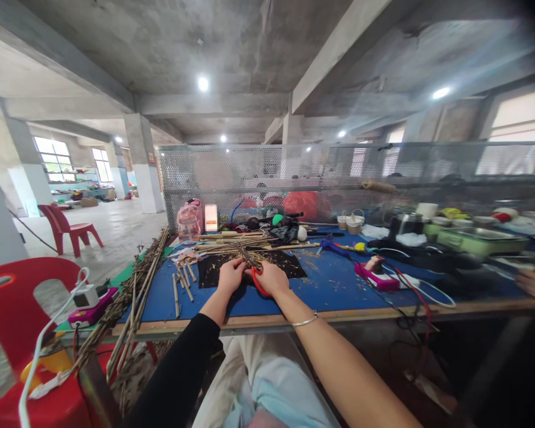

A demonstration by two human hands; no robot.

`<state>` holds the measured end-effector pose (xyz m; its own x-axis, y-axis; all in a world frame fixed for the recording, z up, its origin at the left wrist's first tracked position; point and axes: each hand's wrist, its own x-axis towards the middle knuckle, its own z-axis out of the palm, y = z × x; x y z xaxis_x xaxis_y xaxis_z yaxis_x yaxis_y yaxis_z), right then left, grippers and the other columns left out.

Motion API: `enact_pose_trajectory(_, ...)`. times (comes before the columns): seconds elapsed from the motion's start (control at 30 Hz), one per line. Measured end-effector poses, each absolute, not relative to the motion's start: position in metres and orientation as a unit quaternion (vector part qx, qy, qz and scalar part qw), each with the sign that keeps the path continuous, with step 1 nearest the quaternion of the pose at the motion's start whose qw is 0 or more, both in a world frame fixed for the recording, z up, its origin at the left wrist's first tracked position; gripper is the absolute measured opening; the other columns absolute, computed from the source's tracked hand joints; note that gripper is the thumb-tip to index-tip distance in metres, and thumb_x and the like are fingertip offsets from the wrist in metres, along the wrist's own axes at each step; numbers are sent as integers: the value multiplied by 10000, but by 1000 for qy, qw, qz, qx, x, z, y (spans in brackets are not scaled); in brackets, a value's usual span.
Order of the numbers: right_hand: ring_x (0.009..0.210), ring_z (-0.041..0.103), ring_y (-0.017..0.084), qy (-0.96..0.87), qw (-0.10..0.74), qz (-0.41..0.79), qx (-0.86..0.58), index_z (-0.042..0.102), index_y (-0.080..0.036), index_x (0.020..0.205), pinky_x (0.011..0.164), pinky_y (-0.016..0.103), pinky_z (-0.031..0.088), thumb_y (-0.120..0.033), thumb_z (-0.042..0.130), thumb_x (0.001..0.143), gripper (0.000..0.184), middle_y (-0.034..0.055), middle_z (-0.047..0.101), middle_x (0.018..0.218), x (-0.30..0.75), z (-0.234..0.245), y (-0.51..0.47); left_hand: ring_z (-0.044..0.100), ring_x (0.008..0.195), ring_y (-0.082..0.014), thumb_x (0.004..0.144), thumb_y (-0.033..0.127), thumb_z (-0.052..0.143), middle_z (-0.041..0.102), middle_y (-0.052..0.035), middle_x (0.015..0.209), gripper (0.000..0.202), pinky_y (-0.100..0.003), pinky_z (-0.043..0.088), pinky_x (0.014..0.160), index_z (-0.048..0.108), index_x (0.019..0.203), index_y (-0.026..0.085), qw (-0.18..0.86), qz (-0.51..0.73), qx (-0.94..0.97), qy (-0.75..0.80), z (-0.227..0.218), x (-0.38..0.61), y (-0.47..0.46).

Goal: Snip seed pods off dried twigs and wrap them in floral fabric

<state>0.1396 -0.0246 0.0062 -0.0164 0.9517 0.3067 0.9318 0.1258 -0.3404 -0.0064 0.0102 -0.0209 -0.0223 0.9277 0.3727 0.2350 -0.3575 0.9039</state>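
Holding red-handled scissors (259, 285) in right hand (271, 279)

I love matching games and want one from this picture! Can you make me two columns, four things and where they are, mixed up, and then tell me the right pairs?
Things:
1. red-handled scissors
2. pink bag
3. silver bangle
4. black cloth

Places:
A. around the right wrist
B. spread on the blue tabletop, with bits of plant scattered over it
C. in the right hand
D. at the back left, by the mesh screen

Right pairs: 1-C, 2-D, 3-A, 4-B
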Motion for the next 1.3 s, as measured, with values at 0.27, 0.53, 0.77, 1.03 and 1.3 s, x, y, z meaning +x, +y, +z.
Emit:
enact_pose_trajectory(0.27, 865, 643, 258, -709, 230, 22, -667, 602, -184, 935, 677, 295, 445, -733, 350, 744, 634, 124, 682, 911, 140, 3, -21, 615, 737, -174, 735, 196, 580, 705, -80, 851, 234, -266, 453, 702, 704, 927, 142, 302, 550, 619, 472, -18, -5, 9)
enact_pose_trajectory(0.53, 891, 630, 241, -712, 258, -7, -653, 563, -203, 944, 702, 300, 427, -734, 419, 707, 599, 88, 675, 927, 141, 1, -21, 614, 723, -174, 715, 314, 635, 697, -75, 815, 338, -256, 476, 657, 679, 985, 116, 376, 585, 569, 439, -21, -6, 15)
enact_pose_trajectory(0.77, 955, 582, 240, -734, 281, -48, -616, 532, -165, 981, 766, 309, 408, -671, 470, 731, 567, 116, 631, 978, 140, 1, -21, 598, 659, -140, 691, 351, 659, 678, -71, 803, 334, -247, 493, 601, 677, 924, 113, 476, 570, 553, 379, -22, 1, 14)
enact_pose_trajectory(1.03, 920, 595, 247, -731, 272, -64, -623, 537, -159, 963, 756, 316, 420, -683, 429, 747, 577, 121, 639, 960, 141, 2, -20, 586, 608, -129, 683, 338, 657, 674, -57, 782, 319, -256, 490, 587, 680, 911, 116, 483, 567, 557, 366, -24, 1, 14)
enact_pose_trajectory(1.3, 851, 639, 251, -709, 233, -22, -665, 574, -186, 938, 682, 312, 440, -733, 368, 732, 620, 118, 676, 908, 139, 4, -23, 554, 544, -125, 703, 285, 627, 663, -27, 665, 319, -218, 428, 515, 685, 975, 128, 431, 570, 566, 412, -28, -5, 19)
